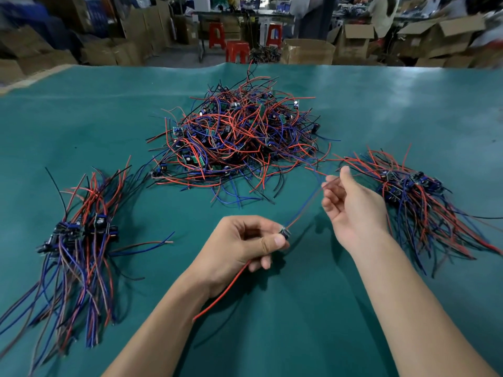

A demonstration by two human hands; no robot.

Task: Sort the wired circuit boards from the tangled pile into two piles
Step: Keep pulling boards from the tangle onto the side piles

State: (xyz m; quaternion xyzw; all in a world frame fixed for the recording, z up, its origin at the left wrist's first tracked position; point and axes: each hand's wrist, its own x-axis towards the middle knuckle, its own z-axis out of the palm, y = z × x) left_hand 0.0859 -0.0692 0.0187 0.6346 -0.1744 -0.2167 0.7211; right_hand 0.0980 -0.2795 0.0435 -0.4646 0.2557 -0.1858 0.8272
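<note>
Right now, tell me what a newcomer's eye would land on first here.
First, the big tangled pile of red, blue and black wired circuit boards, centre of the green table. Next, two combed-out sorted piles flanking it: the left pile and the right pile. In front, the left hand pinches one small board while the right hand holds its wires taut.

Tangled pile (pixel 236 137) between two sorted piles (pixel 81 240)
</note>
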